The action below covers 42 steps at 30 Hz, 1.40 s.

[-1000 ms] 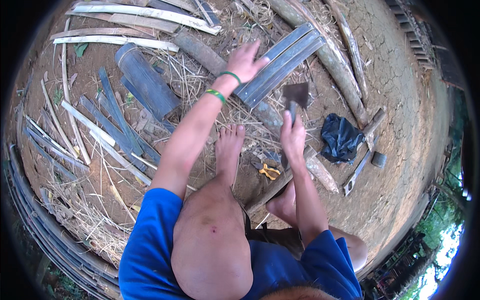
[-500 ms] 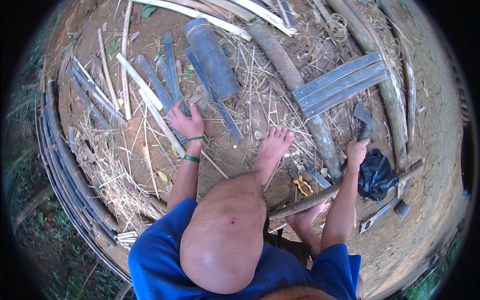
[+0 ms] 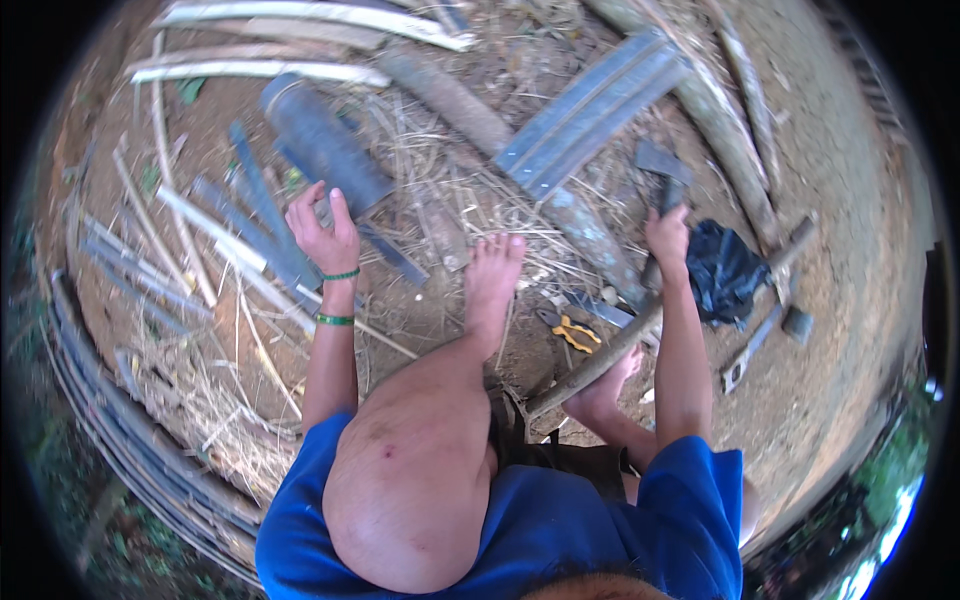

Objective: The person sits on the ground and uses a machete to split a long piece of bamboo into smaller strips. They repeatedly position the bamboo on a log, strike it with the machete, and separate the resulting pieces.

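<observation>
My left hand (image 3: 325,236), with green bands at the wrist, is in front of a thick dark bamboo tube (image 3: 325,140). Its thumb and fingers stand apart, and nothing shows between them. Several dark split bamboo strips (image 3: 262,195) lie to the left of that hand. On the right, my right hand (image 3: 667,240) is wrapped round the handle of a hatchet (image 3: 662,160), its blade pointing away from me. A black plastic bag (image 3: 722,272) lies beside that hand. Pieces of split bamboo (image 3: 595,115) rest side by side across a log (image 3: 585,225).
Yellow-handled pliers (image 3: 572,332) lie near my bare foot (image 3: 494,270). A wooden pole (image 3: 600,370) crosses the ground by my other foot. A saw-like tool (image 3: 750,350) is at the right. Pale strips (image 3: 320,14) lie at the back, long dark poles (image 3: 130,420) at the left.
The view has shifted, so most ground items appear farther left and higher. My left hand has risen from the strips and come nearer the bamboo tube. My right hand still grips the hatchet.
</observation>
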Available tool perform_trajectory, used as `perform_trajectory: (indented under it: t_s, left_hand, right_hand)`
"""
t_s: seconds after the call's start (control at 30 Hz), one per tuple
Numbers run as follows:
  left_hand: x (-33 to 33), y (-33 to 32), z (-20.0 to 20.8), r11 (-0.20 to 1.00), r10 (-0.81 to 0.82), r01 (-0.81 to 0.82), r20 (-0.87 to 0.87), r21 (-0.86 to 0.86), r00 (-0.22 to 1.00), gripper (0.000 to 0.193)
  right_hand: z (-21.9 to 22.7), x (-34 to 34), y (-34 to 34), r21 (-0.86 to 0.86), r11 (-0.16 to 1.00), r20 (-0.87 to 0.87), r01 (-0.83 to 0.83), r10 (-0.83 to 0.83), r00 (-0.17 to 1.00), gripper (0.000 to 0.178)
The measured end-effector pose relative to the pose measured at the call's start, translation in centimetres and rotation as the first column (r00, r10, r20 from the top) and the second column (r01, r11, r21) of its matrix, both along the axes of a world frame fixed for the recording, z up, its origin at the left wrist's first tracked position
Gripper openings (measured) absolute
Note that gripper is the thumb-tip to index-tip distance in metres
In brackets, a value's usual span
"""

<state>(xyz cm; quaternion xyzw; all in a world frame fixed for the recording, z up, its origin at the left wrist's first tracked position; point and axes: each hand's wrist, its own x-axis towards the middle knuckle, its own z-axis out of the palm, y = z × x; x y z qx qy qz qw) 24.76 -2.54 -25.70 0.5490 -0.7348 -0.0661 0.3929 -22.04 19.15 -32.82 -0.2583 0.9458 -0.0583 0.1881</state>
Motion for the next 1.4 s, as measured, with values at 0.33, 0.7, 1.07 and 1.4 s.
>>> perform_trajectory:
  t_s: [0.33, 0.7, 1.07, 1.4]
  left_hand:
    - [-22.3, 4.8, 0.8, 0.391, -0.865, 0.882, -0.223, 0.262, 0.45, 0.022]
    - [-23.0, 13.9, -1.1, 0.22, -0.975, 0.831, 0.099, 0.511, 0.198, 0.051]
    - [-22.7, 2.0, -0.8, 0.851, -0.518, 0.492, 0.145, 0.184, 0.843, 0.07]
    - [-22.8, -1.9, -3.1, 0.755, -0.656, 0.542, 0.395, 0.369, 0.644, 0.072]
  right_hand:
    - [7.8, -7.4, 0.9, 0.144, 0.935, 0.308, -0.325, 0.27, 0.912, 0.056]
    - [16.4, -12.1, 9.1, 0.444, 0.694, 0.172, -0.567, 0.555, 0.814, 0.018]
    - [6.2, -11.6, 15.8, 0.088, 0.858, 0.012, -0.506, 0.507, 0.862, 0.022]
    - [3.3, -11.5, 17.2, -0.037, 0.882, 0.004, -0.469, 0.47, 0.883, 0.015]
